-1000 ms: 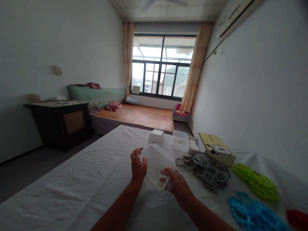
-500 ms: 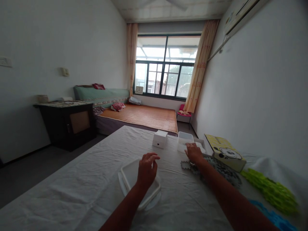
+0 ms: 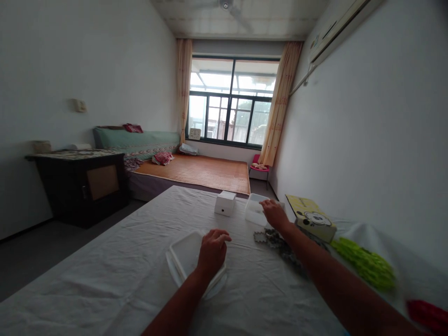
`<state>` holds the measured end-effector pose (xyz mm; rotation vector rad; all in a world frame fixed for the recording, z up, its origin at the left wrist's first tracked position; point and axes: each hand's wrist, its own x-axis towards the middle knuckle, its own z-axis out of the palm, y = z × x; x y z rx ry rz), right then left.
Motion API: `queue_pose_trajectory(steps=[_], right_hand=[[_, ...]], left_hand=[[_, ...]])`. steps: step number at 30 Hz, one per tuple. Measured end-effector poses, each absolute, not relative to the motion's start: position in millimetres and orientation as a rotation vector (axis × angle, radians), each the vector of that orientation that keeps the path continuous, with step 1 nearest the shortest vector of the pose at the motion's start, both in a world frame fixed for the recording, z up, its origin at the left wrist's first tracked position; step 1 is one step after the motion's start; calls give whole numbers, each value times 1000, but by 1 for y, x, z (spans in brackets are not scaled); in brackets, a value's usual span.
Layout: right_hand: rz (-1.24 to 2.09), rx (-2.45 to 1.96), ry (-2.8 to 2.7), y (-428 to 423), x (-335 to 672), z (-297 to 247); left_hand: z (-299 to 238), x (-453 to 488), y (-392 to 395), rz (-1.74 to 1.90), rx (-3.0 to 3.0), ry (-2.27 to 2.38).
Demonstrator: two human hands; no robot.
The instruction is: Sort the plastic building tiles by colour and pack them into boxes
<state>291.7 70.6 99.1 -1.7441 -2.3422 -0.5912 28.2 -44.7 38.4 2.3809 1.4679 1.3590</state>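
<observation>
My left hand [image 3: 213, 247] hovers over the right side of a white shallow plastic tray [image 3: 182, 256], its fingers half bent with nothing visible in them. Beneath the tray lies a clear rounded lid or plate [image 3: 175, 275]. Farther off, my right hand [image 3: 276, 214] reaches to the right side of a clear plastic container [image 3: 252, 215]. Its fingers are bent and close together at the container; whatever they grip there is hidden. Beside the container stands a small white box [image 3: 225, 203]. Grey toothed plastic pieces [image 3: 276, 239] lie under my right wrist and forearm.
A yellow cartoon box [image 3: 311, 218] stands right of my right hand. Bright green pieces [image 3: 366, 263] and a red item [image 3: 429, 317] lie at the right. A wrinkled white cloth [image 3: 115, 261] covers the table. Beyond are a bed [image 3: 196, 172] and a dark cabinet [image 3: 80, 186].
The camera view has shifted to the right. My left hand has curled in a little over the tray. My right hand stays by the clear container, and the blue pieces have nearly left the view.
</observation>
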Motion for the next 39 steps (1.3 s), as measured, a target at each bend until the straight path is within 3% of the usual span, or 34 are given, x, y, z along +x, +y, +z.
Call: queue_pose_trajectory(steps=[9,15,21,28,34,39], right_hand=[[-471,-1948,-2322,81,282,58],[-479,-1907,-2295,78,267,74],[-396,-1603,-2363,-40,278,100],[-269,-1345,-2425,-209,315,45],[-242,-1449,-2284,-246,328,46],[-475,-1677,-1786,-250,449,88]], left_hand=[[41,29,-51,1349,2432,1431],[39,32,-51,1308,2465,1424],[37,28,-46,1353,2423,1427],[37,46,-46,1393,2323,1272],[34,85,-57,1154,2307,1075],[42,106,-69,1048,2202,1024]])
